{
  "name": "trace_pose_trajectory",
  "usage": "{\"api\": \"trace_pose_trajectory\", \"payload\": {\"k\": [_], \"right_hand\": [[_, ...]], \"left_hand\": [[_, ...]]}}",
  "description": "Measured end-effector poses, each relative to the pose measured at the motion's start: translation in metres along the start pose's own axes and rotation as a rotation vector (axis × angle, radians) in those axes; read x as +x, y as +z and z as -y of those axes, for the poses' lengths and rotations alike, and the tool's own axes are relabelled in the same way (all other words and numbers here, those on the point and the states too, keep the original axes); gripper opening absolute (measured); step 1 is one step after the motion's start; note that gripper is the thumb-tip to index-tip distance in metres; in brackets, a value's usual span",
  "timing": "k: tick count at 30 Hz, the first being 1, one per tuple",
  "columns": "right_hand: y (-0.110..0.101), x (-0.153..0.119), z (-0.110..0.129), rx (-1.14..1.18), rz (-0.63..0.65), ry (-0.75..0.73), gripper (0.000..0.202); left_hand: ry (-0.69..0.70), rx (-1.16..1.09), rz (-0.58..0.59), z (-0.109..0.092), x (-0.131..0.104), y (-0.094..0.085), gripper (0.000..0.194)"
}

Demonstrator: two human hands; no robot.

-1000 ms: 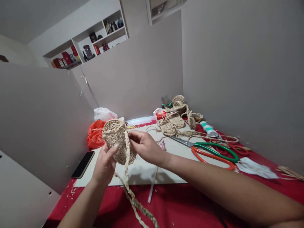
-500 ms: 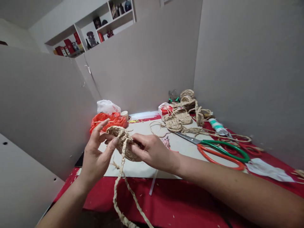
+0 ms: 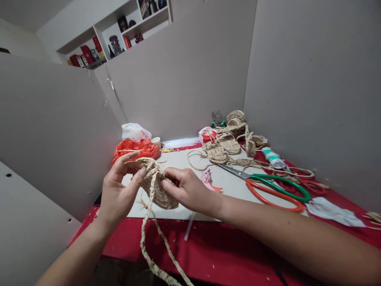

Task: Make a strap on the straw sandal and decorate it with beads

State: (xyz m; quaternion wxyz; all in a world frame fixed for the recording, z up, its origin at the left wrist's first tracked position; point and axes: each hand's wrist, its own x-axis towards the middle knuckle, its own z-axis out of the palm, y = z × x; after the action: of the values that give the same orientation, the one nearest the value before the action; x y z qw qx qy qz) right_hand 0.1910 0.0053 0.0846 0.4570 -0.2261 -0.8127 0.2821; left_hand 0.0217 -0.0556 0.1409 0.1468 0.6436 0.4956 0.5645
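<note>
A small woven straw piece, coiled from braided cord, is held up above the table between my two hands. My right hand is closed on its right side, thumb in front and fingers behind. At its upper left edge, my left hand pinches the rim between thumb and bent fingers. A braided straw cord runs from the top of the piece down past the table's front edge, and a second length hangs beside it. Part of the woven piece is hidden behind my right fingers.
Large scissors with green and orange handles lie at the right. Finished-looking woven straw pieces are heaped behind them. An orange plastic bag sits back left. A pale board covers part of the red cloth. A pink item lies on the board.
The woven piece has tilted, its lower end now hanging further down. My left hand has shifted slightly left and its fingers have bent closer to the rim. The view has moved slightly.
</note>
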Motion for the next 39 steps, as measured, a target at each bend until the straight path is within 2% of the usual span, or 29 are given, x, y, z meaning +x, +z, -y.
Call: {"api": "trace_pose_trajectory", "payload": {"k": [3, 5, 6, 8, 11, 13, 15, 18, 20, 22, 24, 27, 29, 31, 34, 39], "right_hand": [[0.000, 0.001, 0.000, 0.045, -0.043, 0.007, 0.019], [0.000, 0.001, 0.000, 0.054, -0.079, 0.004, 0.018], [-0.001, 0.001, 0.000, 0.052, -0.100, 0.001, 0.018], [-0.002, 0.002, 0.000, 0.040, -0.137, -0.006, 0.019], [-0.002, 0.001, -0.002, 0.040, -0.170, -0.002, 0.021], [-0.001, 0.001, -0.003, 0.067, -0.174, 0.017, 0.020], [-0.001, 0.001, -0.004, 0.127, -0.172, 0.034, 0.019], [-0.001, 0.002, -0.003, 0.306, -0.154, 0.087, 0.020], [-0.002, 0.002, 0.000, 0.442, -0.134, 0.156, 0.024], [-0.002, 0.002, 0.002, 0.553, -0.118, 0.230, 0.028], [-0.002, 0.002, 0.003, 0.642, -0.105, 0.289, 0.030], [0.002, 0.002, 0.004, 0.775, -0.089, 0.331, 0.030], [0.004, 0.002, 0.004, 0.855, -0.077, 0.339, 0.029], [0.006, 0.001, 0.005, 0.884, -0.079, 0.347, 0.028], [0.006, 0.000, 0.006, 0.854, -0.105, 0.335, 0.029], [0.006, -0.002, 0.005, 0.847, -0.094, 0.293, 0.029]], "left_hand": [[0.110, 0.023, -0.154, -0.002, -0.008, -0.004, 0.028], [0.129, 0.016, -0.199, -0.004, -0.019, -0.008, 0.014], [0.105, 0.005, -0.177, -0.005, -0.025, -0.009, 0.011], [-0.001, -0.040, -0.058, -0.005, -0.039, -0.011, 0.014], [-0.249, -0.141, 0.146, 0.000, -0.052, -0.009, 0.022], [-0.379, -0.267, 0.232, 0.006, -0.053, -0.008, 0.021], [-0.423, -0.378, 0.256, 0.010, -0.050, -0.008, 0.018], [-0.381, -0.381, 0.235, 0.011, -0.043, -0.013, 0.015], [-0.297, -0.274, 0.197, 0.008, -0.038, -0.016, 0.012], [-0.125, -0.120, 0.107, 0.005, -0.034, -0.019, 0.008], [0.142, 0.051, 0.008, 0.005, -0.029, -0.021, 0.009], [0.556, 0.307, -0.050, 0.011, -0.021, -0.025, 0.030], [0.774, 0.475, -0.054, 0.017, -0.014, -0.028, 0.039], [0.932, 0.627, -0.065, 0.023, -0.008, -0.031, 0.043], [1.041, 0.782, -0.105, 0.030, -0.003, -0.033, 0.044], [1.061, 0.802, -0.205, 0.036, -0.004, -0.031, 0.044]]}}
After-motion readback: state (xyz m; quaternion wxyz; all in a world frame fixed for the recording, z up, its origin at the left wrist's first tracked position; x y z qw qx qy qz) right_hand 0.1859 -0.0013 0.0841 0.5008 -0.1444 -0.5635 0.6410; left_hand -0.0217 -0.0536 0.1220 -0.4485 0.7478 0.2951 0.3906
